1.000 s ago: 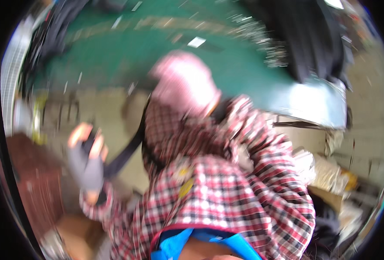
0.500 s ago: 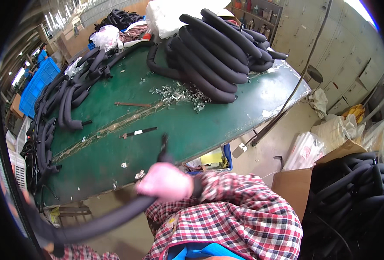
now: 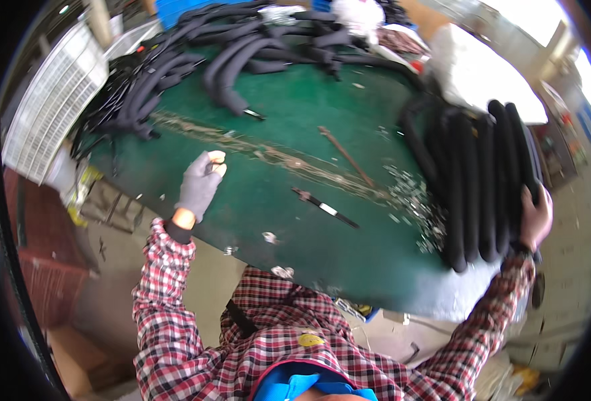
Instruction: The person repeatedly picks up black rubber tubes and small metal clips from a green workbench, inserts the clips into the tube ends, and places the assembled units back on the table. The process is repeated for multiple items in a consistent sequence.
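Note:
A row of thick black foam tubes (image 3: 472,194) lies bent in parallel at the table's right side. My right hand (image 3: 537,217), in a pink glove, is closed round the outer end of that row, its thumb over the rightmost tube. Most of its fingers are hidden behind the tube. Over the table's near left edge is my left hand (image 3: 199,187), in a grey glove with bare fingertips. Its fingers are loosely bent and apart, and no object shows between them. Between the hands lies a dark strip (image 3: 327,208) with a white band.
Small shiny scraps (image 3: 416,207) are strewn beside the tubes, near a thin brown bar (image 3: 347,157). More black foam tubes (image 3: 232,73) cover the far left of the green table (image 3: 255,200). A white bag (image 3: 479,67) stands behind; a white plastic basket (image 3: 58,97) is at left.
The view has swung left. The black foam tube held low in front of me is gone from there. My right hand is now at the row of tubes, and my left hand is over the table.

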Action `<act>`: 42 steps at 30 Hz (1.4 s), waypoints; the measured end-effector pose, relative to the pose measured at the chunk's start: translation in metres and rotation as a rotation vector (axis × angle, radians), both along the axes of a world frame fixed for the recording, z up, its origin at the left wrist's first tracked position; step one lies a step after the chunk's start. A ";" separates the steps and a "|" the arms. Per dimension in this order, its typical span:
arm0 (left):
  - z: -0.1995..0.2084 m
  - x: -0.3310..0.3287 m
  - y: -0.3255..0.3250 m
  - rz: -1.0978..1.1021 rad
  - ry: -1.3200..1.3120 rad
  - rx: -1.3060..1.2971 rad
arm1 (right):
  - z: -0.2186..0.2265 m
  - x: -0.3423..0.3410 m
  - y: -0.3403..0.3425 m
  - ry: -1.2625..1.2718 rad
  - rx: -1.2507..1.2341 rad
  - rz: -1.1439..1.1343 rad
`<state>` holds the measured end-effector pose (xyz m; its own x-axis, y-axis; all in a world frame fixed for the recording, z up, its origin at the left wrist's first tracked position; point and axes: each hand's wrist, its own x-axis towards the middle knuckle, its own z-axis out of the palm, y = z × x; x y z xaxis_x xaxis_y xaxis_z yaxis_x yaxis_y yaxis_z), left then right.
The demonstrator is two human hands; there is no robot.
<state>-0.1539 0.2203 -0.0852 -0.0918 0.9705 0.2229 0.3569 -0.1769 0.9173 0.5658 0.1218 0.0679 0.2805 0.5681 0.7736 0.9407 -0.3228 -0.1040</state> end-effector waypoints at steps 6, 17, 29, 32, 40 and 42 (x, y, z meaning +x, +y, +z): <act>-0.039 -0.074 0.112 0.321 0.085 0.115 | -0.015 -0.051 0.009 -0.331 0.208 -0.029; 0.025 -0.027 0.289 0.325 0.273 -0.245 | -0.081 -0.267 0.046 -0.132 -0.202 0.681; 0.078 -0.043 -0.151 0.541 -0.594 0.275 | -0.136 -0.456 -0.025 1.120 -0.354 1.535; 0.047 -0.040 -0.258 0.750 -0.569 0.296 | -0.149 -0.522 -0.067 1.449 -0.631 1.967; -0.028 0.013 -0.393 1.231 -0.369 0.013 | -0.169 -0.584 -0.153 2.067 -0.970 1.815; -0.034 0.008 -0.386 0.872 0.204 0.094 | -0.186 -0.588 -0.148 2.173 -0.954 1.656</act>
<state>-0.1460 -0.1661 -0.1193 -0.7369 0.5514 0.3910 0.5542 0.1617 0.8165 -0.0221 -0.0265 -0.1182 -0.7138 0.6998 0.0281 -0.4886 -0.4689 -0.7358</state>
